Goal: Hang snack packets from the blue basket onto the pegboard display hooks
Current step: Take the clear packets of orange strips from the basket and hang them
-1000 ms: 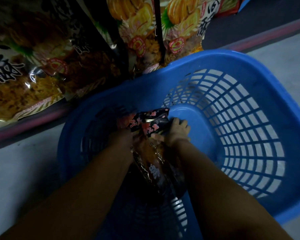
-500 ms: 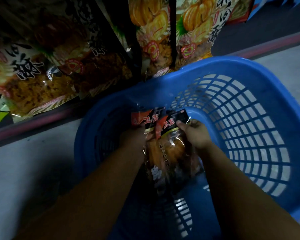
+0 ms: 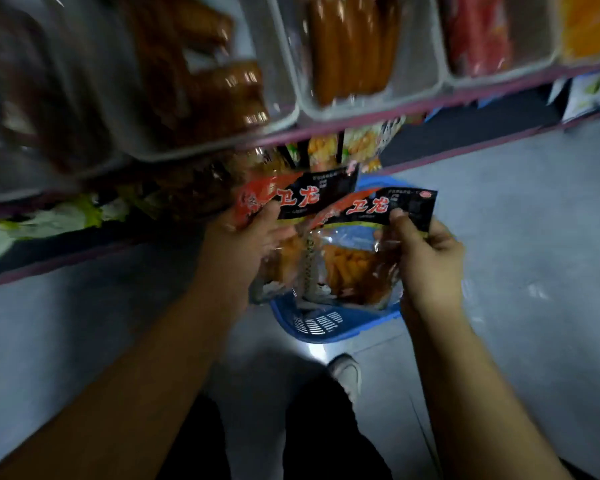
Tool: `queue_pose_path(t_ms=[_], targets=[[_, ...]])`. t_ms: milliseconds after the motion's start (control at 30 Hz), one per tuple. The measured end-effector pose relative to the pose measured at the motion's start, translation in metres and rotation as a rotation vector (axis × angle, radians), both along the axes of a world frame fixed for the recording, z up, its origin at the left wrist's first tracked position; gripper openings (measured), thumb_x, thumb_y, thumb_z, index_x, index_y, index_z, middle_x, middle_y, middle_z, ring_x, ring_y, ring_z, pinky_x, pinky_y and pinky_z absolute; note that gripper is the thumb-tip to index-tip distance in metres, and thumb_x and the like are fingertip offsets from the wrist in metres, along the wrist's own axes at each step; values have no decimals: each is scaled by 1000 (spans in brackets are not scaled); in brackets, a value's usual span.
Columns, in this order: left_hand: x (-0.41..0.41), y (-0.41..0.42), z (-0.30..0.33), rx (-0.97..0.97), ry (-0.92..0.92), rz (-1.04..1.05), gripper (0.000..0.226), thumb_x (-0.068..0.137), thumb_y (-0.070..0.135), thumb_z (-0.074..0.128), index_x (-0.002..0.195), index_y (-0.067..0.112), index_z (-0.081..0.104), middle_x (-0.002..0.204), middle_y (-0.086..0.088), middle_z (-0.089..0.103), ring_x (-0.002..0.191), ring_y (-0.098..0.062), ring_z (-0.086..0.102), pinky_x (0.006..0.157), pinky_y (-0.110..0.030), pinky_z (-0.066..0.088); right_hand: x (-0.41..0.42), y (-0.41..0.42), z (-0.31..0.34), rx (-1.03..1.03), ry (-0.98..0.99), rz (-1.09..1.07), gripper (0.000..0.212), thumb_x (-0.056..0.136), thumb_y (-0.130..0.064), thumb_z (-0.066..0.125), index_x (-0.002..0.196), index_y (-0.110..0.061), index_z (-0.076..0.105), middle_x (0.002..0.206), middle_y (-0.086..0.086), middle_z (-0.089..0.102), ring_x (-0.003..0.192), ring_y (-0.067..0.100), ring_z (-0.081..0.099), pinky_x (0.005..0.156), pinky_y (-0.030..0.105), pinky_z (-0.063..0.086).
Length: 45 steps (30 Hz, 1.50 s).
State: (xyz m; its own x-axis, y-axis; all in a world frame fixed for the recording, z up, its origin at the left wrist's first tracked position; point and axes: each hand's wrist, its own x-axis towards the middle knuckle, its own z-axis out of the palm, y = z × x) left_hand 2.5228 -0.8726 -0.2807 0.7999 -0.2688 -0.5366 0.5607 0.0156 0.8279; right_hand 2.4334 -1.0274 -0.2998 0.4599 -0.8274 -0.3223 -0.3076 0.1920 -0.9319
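Note:
Two snack packets with black and red headers and orange contents are held up at chest height. My left hand grips the left packet by its header. My right hand pinches the right packet at its top right corner; this packet overlaps the left one. The blue basket stands on the floor below the packets, mostly hidden behind them. No pegboard hooks show clearly.
A shelf edge runs above the packets, carrying clear tubs of sausage-like snacks. More snack bags hang or stand below it. Grey floor lies to the right; my shoe is near the basket.
Both hands lifted the two packets out of the basket and up. The view rose from close over the basket to standing height, so the basket now looks small below.

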Motion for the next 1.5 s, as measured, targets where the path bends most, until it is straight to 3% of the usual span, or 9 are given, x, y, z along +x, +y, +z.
queue_pose_path(t_ms=[100, 333, 467, 600, 800, 1000, 1200, 1367, 1500], targets=[[13, 43, 127, -8, -195, -13, 18, 92, 10, 55, 91, 25, 64, 73, 14, 73, 68, -8, 72, 55, -16, 53, 5, 41, 126, -57, -52, 75, 17, 87, -18, 68, 70, -17, 70, 71, 11, 72, 67, 21, 64, 68, 34, 51], [55, 157, 396, -41, -565, 88, 26, 90, 15, 59, 76, 34, 70, 67, 13, 72, 65, -9, 71, 50, -18, 52, 55, 131, 398, -262, -342, 310, 15, 90, -10, 63, 80, -21, 66, 71, -8, 70, 72, 13, 64, 67, 23, 51], [76, 206, 506, -85, -736, 137, 18, 90, 20, 60, 77, 30, 68, 63, 7, 72, 61, -13, 71, 50, -30, 57, 86, 174, 500, -368, -539, 369, 21, 88, -3, 63, 80, -22, 66, 69, -13, 71, 70, 7, 65, 67, 20, 52], [93, 233, 592, -145, -924, 184, 26, 87, 14, 63, 67, 27, 71, 63, 3, 71, 60, -14, 71, 56, -29, 59, 115, 203, 575, -495, -664, 395, 15, 84, -22, 71, 70, -21, 72, 65, -9, 71, 60, 6, 64, 56, 20, 49], [117, 234, 678, -190, -1076, 192, 19, 83, 22, 66, 70, 34, 74, 68, -3, 73, 65, -21, 72, 66, -44, 60, 151, 207, 661, -591, -877, 417, 10, 70, -46, 68, 74, -39, 73, 69, -16, 72, 61, -3, 65, 54, 11, 47], [149, 211, 737, -252, -1186, 175, 6, 81, 22, 66, 80, 18, 70, 68, -2, 73, 58, -13, 69, 50, -20, 53, 185, 179, 720, -603, -983, 573, 12, 79, -31, 67, 89, -30, 74, 84, -8, 76, 78, 6, 72, 64, 18, 56], [175, 186, 784, -170, -1312, 242, 15, 84, 32, 64, 77, 20, 69, 75, 0, 75, 61, -18, 71, 52, -22, 54, 216, 157, 759, -607, -1042, 504, 15, 80, -30, 70, 75, -17, 71, 76, -4, 75, 67, 7, 70, 55, 17, 54], [185, 167, 818, -9, -1530, 258, 19, 86, 39, 63, 78, 25, 73, 81, 2, 75, 79, -20, 72, 78, -47, 57, 233, 148, 775, -531, -1155, 381, 23, 74, -43, 69, 73, -20, 68, 70, -2, 73, 54, 3, 63, 46, 14, 45], [193, 157, 839, 5, -1585, 310, 25, 87, 36, 64, 79, 13, 70, 83, -7, 74, 82, -27, 71, 81, -53, 55, 241, 141, 789, -548, -1188, 332, 17, 83, -34, 69, 76, -18, 67, 72, -2, 73, 65, 10, 69, 56, 22, 54]])
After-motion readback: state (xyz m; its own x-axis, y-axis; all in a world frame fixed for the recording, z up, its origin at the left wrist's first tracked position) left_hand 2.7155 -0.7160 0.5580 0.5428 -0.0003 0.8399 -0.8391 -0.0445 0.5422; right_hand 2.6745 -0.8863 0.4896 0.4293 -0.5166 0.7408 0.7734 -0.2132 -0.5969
